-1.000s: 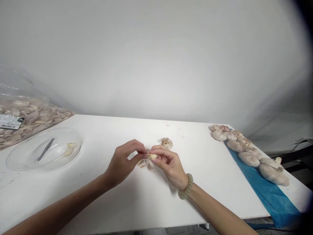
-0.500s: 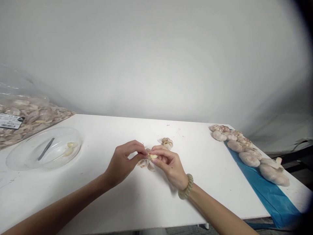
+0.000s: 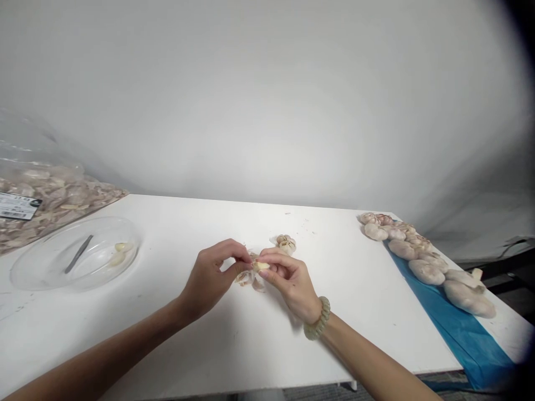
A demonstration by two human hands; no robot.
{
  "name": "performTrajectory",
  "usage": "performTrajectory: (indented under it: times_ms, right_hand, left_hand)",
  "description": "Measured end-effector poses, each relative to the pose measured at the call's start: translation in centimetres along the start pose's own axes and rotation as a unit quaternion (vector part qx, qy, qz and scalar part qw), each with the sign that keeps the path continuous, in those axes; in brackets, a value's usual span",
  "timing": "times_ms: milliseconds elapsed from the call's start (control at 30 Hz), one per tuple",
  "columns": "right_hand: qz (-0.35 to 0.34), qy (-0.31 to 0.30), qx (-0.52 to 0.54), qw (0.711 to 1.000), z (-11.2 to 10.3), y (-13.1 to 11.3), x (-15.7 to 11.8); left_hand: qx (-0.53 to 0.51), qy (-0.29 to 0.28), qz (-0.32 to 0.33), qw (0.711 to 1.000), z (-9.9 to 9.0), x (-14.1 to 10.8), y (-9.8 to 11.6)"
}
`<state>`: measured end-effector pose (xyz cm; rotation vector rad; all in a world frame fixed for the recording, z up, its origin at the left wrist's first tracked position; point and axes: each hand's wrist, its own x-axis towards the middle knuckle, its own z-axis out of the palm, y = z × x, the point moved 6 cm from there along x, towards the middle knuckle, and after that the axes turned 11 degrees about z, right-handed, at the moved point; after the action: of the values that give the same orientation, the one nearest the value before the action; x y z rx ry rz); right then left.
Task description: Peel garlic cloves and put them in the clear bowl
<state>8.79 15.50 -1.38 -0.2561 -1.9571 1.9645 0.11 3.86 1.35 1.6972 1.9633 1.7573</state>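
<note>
Barely anything has moved since the earlier frame: the right fingertips have shifted by a trace, and both wrists keep their places over the white table point(image 3: 229, 351). Nearest is the beaded bracelet point(image 3: 317, 320) on the right wrist, well apart from the work. Just beyond it, the right hand point(image 3: 295, 284) grips a pale garlic clove point(image 3: 262, 267) between thumb and forefinger, at mid-table. From the left, the left hand point(image 3: 211, 278) has its thumb and forefinger pinched together at the clove's left end; whether they nip loose skin or the flesh itself is too small to tell.

This looks like peeling, so I would keep the right pinch steady but light, as a bare clove is likely slippery, and draw the skin away with the left fingertips in short pulls. Working low over the loose skins point(image 3: 258, 286) should keep scraps in one pile.

Farther off on the left, the clear bowl point(image 3: 45, 264) holds a dark slim tool point(image 3: 78, 254) and pale cloves point(image 3: 120, 247). Just beyond the right hand sits an opened garlic bulb point(image 3: 286, 243). On the right, whole bulbs point(image 3: 426, 271) line a blue sheet point(image 3: 451, 323); a clear bag point(image 3: 62, 206) fills the far left.
</note>
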Motion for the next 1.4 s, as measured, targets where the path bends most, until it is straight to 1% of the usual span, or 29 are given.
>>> performTrajectory:
  times_ms: [233, 400, 567, 800, 933, 1133, 1400]
  right_hand:
    - [-0.002, 0.002, -0.010, 1.000, 0.1, -0.2, 0.0]
    - [-0.014, 0.024, -0.036, 0.999, -0.1, -0.4, -0.2]
    - [0.004, 0.046, -0.050, 0.998, -0.1, -0.1, -0.3]
    - [0.017, 0.049, -0.044, 0.998, -0.2, 0.1, -0.3]
    - [0.033, 0.037, 0.000, 0.999, 0.0, 0.4, -0.2]
    - [0.091, -0.010, 0.096, 0.991, 0.8, 1.0, 0.0]
    - [0.147, -0.002, 0.135, 0.980, 0.6, 1.5, -0.2]
  left_hand:
    - [0.000, 0.011, 0.012, 1.000, -0.1, -0.1, 0.1]
    - [0.004, 0.012, 0.014, 1.000, 0.0, -0.1, 0.0]
    - [0.002, 0.016, 0.009, 1.000, 0.2, -0.3, -0.2]
    - [0.009, -0.001, 0.003, 1.000, 0.5, -0.4, -0.3]
    - [0.012, -0.006, 0.006, 1.000, 0.4, -0.3, -0.1]
    - [0.015, -0.020, 0.000, 1.000, 0.6, -0.3, -0.1]
    - [0.007, -0.028, 0.007, 1.000, 0.6, -0.4, -0.1]
